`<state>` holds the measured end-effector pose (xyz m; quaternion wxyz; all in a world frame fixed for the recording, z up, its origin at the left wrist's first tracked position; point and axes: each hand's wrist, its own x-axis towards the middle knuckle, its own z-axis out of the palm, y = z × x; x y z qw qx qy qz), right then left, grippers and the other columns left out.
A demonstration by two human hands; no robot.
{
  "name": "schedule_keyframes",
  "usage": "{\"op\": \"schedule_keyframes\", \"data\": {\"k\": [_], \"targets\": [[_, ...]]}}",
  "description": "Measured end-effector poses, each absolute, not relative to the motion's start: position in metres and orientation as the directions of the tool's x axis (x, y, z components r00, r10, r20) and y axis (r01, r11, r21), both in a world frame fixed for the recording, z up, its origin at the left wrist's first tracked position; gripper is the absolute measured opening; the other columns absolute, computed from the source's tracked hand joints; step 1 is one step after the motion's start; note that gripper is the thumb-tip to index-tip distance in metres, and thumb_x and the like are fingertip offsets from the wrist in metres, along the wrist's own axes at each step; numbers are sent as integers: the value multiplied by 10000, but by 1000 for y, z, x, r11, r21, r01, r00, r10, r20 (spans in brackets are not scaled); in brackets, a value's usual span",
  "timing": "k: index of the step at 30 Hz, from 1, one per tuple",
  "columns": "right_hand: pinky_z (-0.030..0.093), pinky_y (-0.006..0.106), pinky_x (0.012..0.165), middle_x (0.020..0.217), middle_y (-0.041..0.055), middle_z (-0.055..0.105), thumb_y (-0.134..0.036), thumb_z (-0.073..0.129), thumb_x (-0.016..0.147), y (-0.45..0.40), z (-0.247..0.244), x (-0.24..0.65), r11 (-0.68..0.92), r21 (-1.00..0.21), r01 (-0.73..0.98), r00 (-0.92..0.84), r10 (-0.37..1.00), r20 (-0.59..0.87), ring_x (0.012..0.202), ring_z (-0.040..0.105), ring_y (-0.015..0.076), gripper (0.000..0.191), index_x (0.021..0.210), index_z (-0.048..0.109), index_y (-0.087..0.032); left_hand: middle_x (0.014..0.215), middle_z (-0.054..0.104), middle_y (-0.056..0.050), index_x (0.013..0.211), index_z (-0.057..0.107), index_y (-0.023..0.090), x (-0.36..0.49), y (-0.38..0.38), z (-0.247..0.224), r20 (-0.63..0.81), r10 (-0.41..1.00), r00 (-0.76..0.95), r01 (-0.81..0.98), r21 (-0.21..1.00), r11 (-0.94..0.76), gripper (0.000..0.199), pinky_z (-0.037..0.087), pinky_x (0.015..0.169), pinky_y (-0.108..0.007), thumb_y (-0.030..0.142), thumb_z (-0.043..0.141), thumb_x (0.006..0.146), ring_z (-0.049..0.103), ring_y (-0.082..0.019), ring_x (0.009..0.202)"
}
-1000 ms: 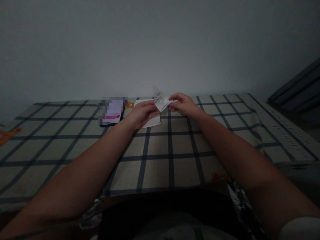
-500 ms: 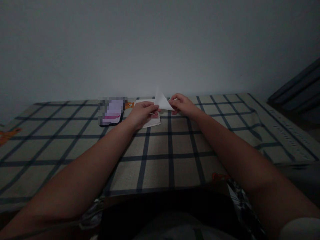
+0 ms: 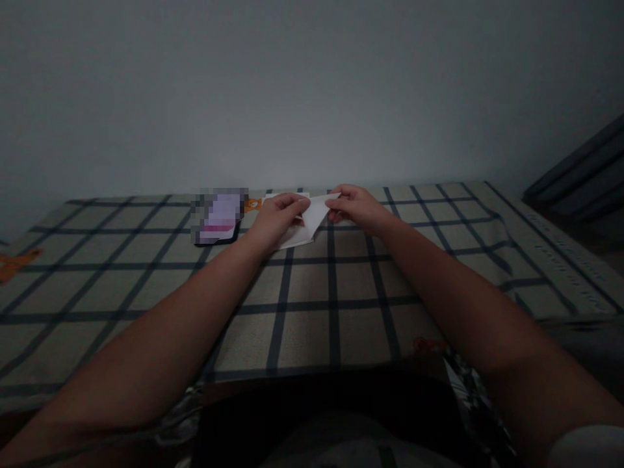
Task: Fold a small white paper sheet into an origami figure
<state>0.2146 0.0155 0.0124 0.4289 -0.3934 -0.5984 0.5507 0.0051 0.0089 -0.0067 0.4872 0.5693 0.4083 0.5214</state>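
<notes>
Between my two hands is a folded piece of white paper (image 3: pixel 316 213), with one corner pointing down toward me and another reaching up to the right. My left hand (image 3: pixel 277 218) pinches its left side between thumb and fingers. On its right edge, my right hand (image 3: pixel 357 207) grips the paper, thumb on top. Below my left hand lies a flat stack of white paper (image 3: pixel 295 239) on the tablecloth, partly covered by that hand and the folded piece.
A phone (image 3: pixel 221 218) with a blurred, lit screen lies left of my left hand. The checked tablecloth (image 3: pixel 312 286) with orange bear prints covers the table. A plain wall (image 3: pixel 312 91) rises right behind it. Dark striped fabric (image 3: pixel 585 169) shows at the far right.
The folded paper has turned: its peak pointed upward before, and now a corner points down toward me and another up right. Both hands have shifted their grip slightly.
</notes>
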Motion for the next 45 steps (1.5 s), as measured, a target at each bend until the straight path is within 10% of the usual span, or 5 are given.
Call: {"op": "schedule_keyframes", "data": {"k": [20, 29, 40, 45], "targets": [[503, 190, 602, 705, -4, 684, -243, 767, 887, 16, 10, 215, 186, -982, 27, -226, 958, 175, 604, 603, 80, 125, 834, 697, -153, 742, 718, -46, 817, 747, 133, 9, 3, -5, 91, 956, 277, -91, 993, -68, 479, 441, 578, -235, 562, 896, 665, 591, -119, 611], [534, 228, 646, 752, 11, 681, -237, 739, 870, 15, 6, 211, 204, -978, 47, -372, 912, 172, 663, 620, 107, 101, 816, 701, -160, 646, 642, -28, 711, 697, 144, 0, 3, -6, 248, 940, 232, 309, 898, -313, 481, 307, 513, -241, 614, 723, 808, 504, -125, 562], [522, 260, 665, 726, -10, 603, -341, 733, 810, 16, 3, 211, 364, -923, 124, -439, 854, 278, 696, 583, 121, 198, 819, 634, -170, 692, 664, -30, 817, 739, 138, 5, -4, -1, 326, 911, 253, 310, 865, -395, 431, 372, 538, -251, 565, 677, 835, 549, -142, 608], [476, 261, 646, 735, -13, 587, -368, 704, 801, 15, -1, 208, 390, -913, 121, -462, 836, 296, 698, 570, 125, 219, 844, 609, -175, 689, 695, -40, 808, 765, 135, 2, -5, 0, 470, 806, 360, 442, 674, -591, 421, 387, 574, -257, 502, 591, 919, 582, -150, 637]]}}
